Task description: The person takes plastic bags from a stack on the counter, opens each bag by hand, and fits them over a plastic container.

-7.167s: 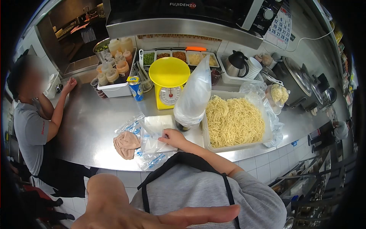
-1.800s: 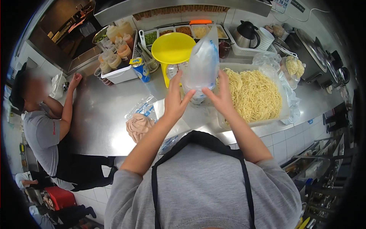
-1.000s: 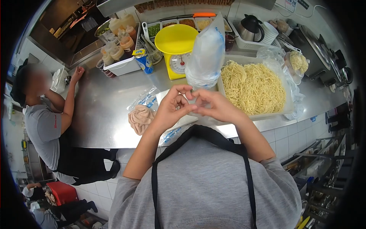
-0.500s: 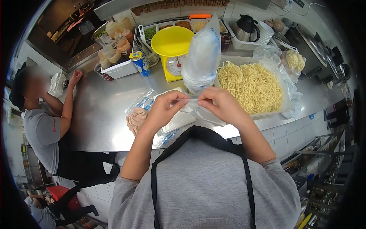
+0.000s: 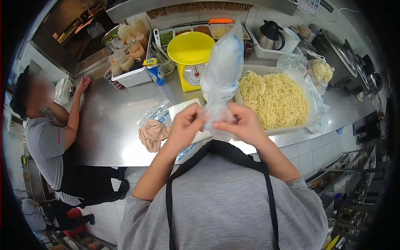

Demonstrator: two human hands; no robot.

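Note:
My left hand [image 5: 188,125] pinches the left side of a thin clear plastic bag [image 5: 216,116]. On its right side, my right hand [image 5: 243,125] grips the same bag, fingers closed. Just behind the hands stands a tall bundle of plastic bags [image 5: 223,62], and where it meets the held bag is hard to tell. Left of that bundle is a yellow scale [image 5: 192,77]. A tray of noodles [image 5: 273,100] lies to the right. White sheets [image 5: 185,106] are beside my left hand, near a crumpled tan cloth [image 5: 153,134].
A co-worker [image 5: 48,129] leans on the steel counter [image 5: 108,125] at the left. Sauce bottles [image 5: 127,58] and a blue can [image 5: 155,73] stand at the back left. A thermos [image 5: 268,35] and pots [image 5: 337,54] are at the back right.
The hands left the tall bundle and came together in front of it. The clear plastic stretched thin between them half a second ago now spreads wider, up against the bundle.

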